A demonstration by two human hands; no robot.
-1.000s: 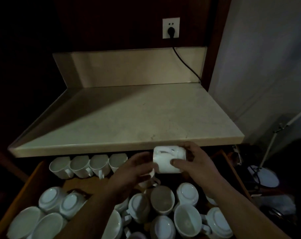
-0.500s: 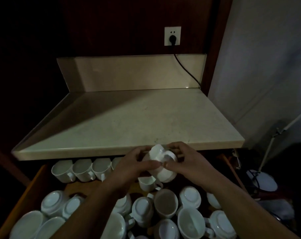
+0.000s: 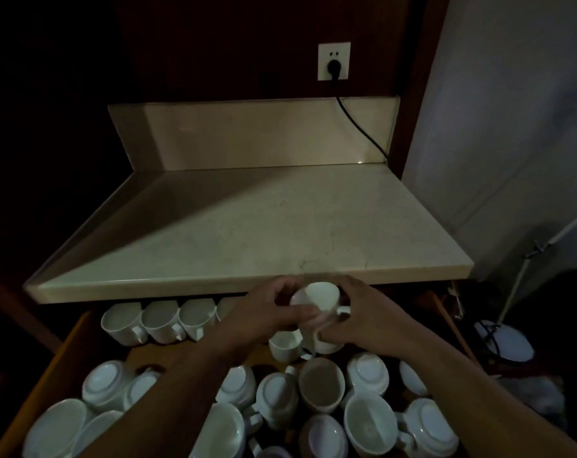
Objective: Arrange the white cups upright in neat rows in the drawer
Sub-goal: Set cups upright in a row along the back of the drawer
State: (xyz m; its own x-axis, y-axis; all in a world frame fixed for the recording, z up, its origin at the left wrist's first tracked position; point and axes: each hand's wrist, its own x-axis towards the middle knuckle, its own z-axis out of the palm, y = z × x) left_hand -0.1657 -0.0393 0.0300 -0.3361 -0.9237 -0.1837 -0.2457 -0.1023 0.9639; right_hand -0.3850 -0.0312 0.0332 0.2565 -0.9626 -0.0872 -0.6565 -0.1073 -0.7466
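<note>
1. The left hand (image 3: 267,314) and the right hand (image 3: 368,314) meet over the far part of the drawer (image 3: 57,378). Both have fingers curled round 1 held cup (image 3: 323,297).
2. The held cup hangs in the air just in front of the table (image 3: 247,226) edge. It is blurred, but it looks tilted, with its mouth up and its handle toward the right hand.
3. Just below it, 1 upright cup (image 3: 284,345) stands alone on the drawer floor, probably the start of a 2nd row.
4. Under the table lip runs the back row (image 3: 155,320): 3 cups upright and side by side, with a 4th partly hidden behind the left hand.
5. Nearer the camera lie the loose cups (image 3: 103,383). Most are bottom-up and crowded together, and 2 or 3 are mouth-up but out of line.
6. The job looks to be in its early part: 1 row is nearly laid, the held cup is not yet set down, and most of the cups remain unsorted.
7. Beyond the table, a cord (image 3: 359,127) runs down from a wall socket (image 3: 334,61).
</note>
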